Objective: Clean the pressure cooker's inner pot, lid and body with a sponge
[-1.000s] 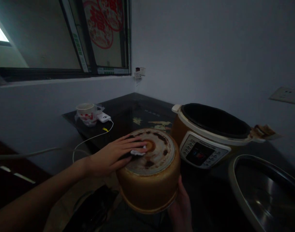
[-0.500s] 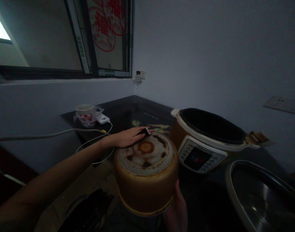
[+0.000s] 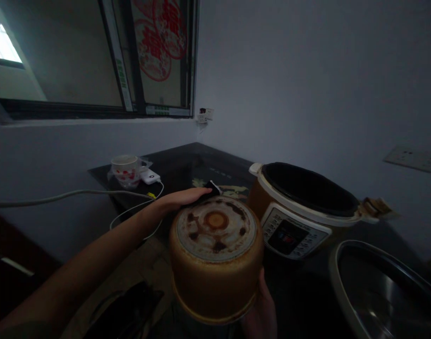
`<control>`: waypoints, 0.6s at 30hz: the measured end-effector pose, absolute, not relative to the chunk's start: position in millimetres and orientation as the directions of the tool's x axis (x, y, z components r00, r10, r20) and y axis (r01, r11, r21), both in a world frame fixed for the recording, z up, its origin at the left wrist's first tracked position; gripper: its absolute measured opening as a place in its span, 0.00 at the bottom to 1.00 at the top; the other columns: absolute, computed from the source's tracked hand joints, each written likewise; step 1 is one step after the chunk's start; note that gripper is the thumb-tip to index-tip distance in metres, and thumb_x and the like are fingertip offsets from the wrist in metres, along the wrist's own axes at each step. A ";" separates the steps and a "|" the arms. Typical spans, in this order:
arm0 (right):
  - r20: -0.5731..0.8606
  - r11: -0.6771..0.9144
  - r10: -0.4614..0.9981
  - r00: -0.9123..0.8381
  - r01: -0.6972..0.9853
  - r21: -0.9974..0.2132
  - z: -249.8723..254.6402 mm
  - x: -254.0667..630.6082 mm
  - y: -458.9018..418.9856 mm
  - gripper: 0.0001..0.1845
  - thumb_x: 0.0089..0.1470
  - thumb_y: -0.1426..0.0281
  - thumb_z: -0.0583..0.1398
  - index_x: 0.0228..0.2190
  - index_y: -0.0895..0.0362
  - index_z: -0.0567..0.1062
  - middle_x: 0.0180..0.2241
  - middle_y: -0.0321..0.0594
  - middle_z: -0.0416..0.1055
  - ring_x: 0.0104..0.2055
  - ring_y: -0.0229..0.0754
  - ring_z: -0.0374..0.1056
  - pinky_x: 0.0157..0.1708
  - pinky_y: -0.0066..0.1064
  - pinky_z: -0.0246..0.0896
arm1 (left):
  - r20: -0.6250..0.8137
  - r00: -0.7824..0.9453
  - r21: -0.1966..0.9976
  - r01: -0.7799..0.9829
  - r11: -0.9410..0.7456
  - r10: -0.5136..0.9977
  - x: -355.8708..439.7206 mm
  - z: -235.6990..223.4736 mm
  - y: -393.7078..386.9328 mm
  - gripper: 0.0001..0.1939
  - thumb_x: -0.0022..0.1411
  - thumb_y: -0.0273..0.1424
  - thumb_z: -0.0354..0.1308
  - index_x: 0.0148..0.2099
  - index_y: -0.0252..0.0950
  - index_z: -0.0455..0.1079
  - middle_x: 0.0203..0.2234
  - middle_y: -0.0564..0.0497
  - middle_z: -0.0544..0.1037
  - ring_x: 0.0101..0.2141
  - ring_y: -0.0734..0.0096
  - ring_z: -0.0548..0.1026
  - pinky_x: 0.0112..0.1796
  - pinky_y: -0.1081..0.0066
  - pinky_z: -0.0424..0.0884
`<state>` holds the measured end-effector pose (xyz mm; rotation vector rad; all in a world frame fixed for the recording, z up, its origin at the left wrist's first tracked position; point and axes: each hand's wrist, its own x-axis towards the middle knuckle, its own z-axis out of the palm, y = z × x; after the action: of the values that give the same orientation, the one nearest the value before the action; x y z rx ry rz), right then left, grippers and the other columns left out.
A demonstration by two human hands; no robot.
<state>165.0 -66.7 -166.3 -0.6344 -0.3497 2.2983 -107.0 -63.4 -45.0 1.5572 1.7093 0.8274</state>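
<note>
A gold-brown inner pot (image 3: 217, 282) from a cooker is held upside down, its stained metal base facing up. My right hand (image 3: 260, 306) is closed on its lower right side near the rim; part of the hand is behind the pot. At the pot's far upper edge, my left hand (image 3: 187, 197) is closed on a small black cloth-like piece (image 3: 213, 187) with a white edge. Most of that hand's fingers are hidden behind the pot. Just beyond to the right stands an electric pressure cooker (image 3: 296, 230) with its top uncovered and a dark inside.
A round lid (image 3: 381, 292) lies at the lower right. A cup in plastic wrap (image 3: 125, 170) and a white power bank (image 3: 150, 176) with a cable stand at the table's far left. Another cable (image 3: 77, 192) crosses the left side. Walls border the dark table (image 3: 173, 162).
My left hand has slid off the pot's base to its far edge, taking the black piece along. The pot sits slightly lower in view, still in my right hand.
</note>
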 end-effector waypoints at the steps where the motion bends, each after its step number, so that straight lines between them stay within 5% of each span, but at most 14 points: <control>1: -0.336 -0.704 0.706 -0.623 -0.571 -0.422 -167.3 165.2 -66.2 0.23 0.35 0.56 0.72 0.35 0.53 0.81 0.39 0.42 0.79 0.47 0.51 0.74 0.57 0.49 0.58 | -0.079 -0.062 0.813 0.574 0.100 0.995 -104.6 -41.2 -63.2 0.30 0.68 0.47 0.35 0.58 0.35 0.66 0.52 0.46 0.75 0.50 0.61 0.74 0.51 0.63 0.68; 5: -0.328 -0.695 0.715 -0.617 -0.575 -0.432 -170.2 166.5 -63.8 0.22 0.37 0.56 0.71 0.36 0.52 0.81 0.40 0.40 0.79 0.49 0.50 0.73 0.58 0.47 0.56 | 0.015 0.054 0.719 0.693 -0.048 0.998 -91.5 -27.1 -66.3 0.27 0.68 0.45 0.39 0.62 0.39 0.61 0.62 0.49 0.63 0.62 0.63 0.59 0.61 0.62 0.51; 9: -0.312 -0.690 0.718 -0.623 -0.574 -0.440 -166.2 165.9 -60.9 0.21 0.39 0.56 0.70 0.36 0.53 0.81 0.40 0.39 0.80 0.50 0.49 0.71 0.58 0.46 0.57 | 0.043 0.247 0.450 0.860 -0.240 0.968 -65.6 -12.1 -88.0 0.26 0.70 0.41 0.38 0.67 0.40 0.51 0.67 0.49 0.49 0.67 0.62 0.42 0.63 0.54 0.36; 14: -0.282 -0.670 0.731 -0.621 -0.573 -0.472 -167.3 167.2 -60.0 0.20 0.40 0.55 0.69 0.35 0.52 0.81 0.37 0.38 0.80 0.42 0.47 0.75 0.54 0.44 0.62 | 0.020 0.533 0.397 0.772 -0.496 0.846 -14.3 11.1 -138.0 0.25 0.70 0.37 0.40 0.68 0.44 0.50 0.68 0.56 0.46 0.67 0.67 0.43 0.64 0.60 0.39; 18: -0.322 -0.670 0.738 -0.593 -0.587 -0.455 -172.6 169.2 -61.1 0.18 0.39 0.56 0.70 0.33 0.51 0.81 0.34 0.38 0.81 0.38 0.46 0.76 0.52 0.46 0.64 | 0.092 0.541 0.339 0.772 -0.537 0.836 2.9 10.9 -158.1 0.26 0.68 0.36 0.47 0.67 0.45 0.52 0.67 0.56 0.47 0.66 0.61 0.45 0.64 0.57 0.43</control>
<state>169.2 -61.1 -172.6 -0.6350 -0.3902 2.2490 2.9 -158.1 10.9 2.5223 1.3460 0.3563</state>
